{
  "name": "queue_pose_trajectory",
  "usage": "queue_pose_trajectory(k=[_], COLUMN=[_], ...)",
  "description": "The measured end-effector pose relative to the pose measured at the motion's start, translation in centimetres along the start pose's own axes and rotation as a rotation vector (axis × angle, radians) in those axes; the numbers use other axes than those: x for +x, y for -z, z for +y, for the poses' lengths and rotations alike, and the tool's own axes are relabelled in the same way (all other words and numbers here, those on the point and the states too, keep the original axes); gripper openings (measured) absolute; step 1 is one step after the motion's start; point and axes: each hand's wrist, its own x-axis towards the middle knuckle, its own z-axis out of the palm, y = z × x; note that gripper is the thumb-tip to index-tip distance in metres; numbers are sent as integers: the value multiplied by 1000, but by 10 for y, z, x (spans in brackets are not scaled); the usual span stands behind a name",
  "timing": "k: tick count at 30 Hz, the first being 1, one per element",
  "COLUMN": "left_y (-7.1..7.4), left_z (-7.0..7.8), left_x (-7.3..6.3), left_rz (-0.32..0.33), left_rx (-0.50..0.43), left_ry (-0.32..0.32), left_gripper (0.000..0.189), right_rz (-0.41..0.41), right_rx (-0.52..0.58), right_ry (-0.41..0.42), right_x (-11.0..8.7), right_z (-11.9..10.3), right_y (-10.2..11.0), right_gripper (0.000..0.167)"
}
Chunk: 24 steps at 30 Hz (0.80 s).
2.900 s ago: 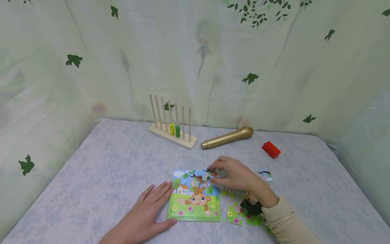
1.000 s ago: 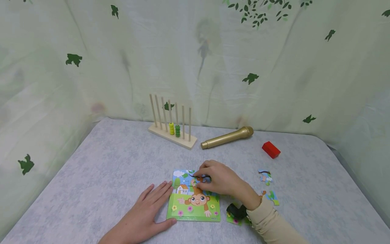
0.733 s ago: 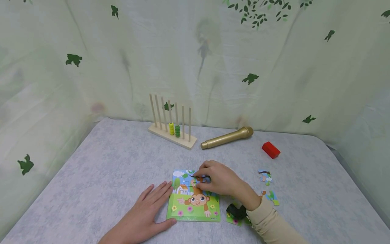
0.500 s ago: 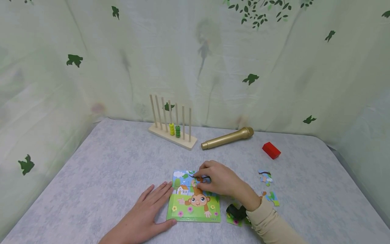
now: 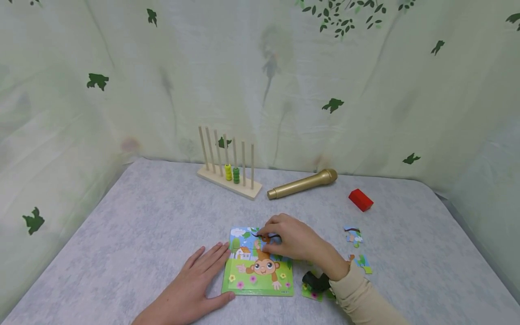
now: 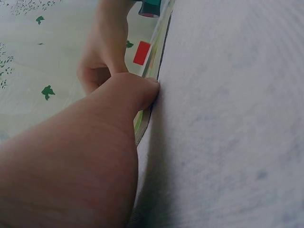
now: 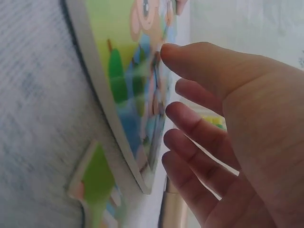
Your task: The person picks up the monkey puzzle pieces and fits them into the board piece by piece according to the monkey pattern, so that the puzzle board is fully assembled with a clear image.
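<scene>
From the head, the puzzle board (image 5: 260, 283) lay on the surface (image 5: 130, 239), left hand (image 5: 200, 276) straight-fingered at its edge, right hand (image 5: 291, 235) over it. Left wrist: the thumb (image 6: 147, 90) met the board. Right wrist: fingers (image 7: 187, 118) stood apart from thumb; any grip was unclear.

Gold microphone (image 5: 302, 184) between beaded peg stand (image 5: 227, 183) and red block (image 5: 360, 200), before patterned curtain (image 5: 227, 72).

Head view: soft, even light. Left wrist view: shadow on the bench (image 6: 228, 118), lower centre. Right wrist view: hazy, puzzle piece (image 7: 99, 176) blurred, lower left.
</scene>
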Motion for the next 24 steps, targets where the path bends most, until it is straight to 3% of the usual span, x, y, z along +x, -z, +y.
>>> queue_pose_trajectory(k=[7,15,24], left_y=[0,0,-1], left_z=[1,0,0], left_x=[0,-1,-1], left_rz=[-15,14,32], left_rx=[-16,34,46], left_ry=[20,-10,-23], left_gripper=[94,94,93], right_rz=[21,19,26], right_rx=[11,-43,-19], right_ry=[5,-56,-75], right_x=[-7,-19,-36], right_z=[2,4,15], right_y=[8,15,21], right_gripper=[35,36,30])
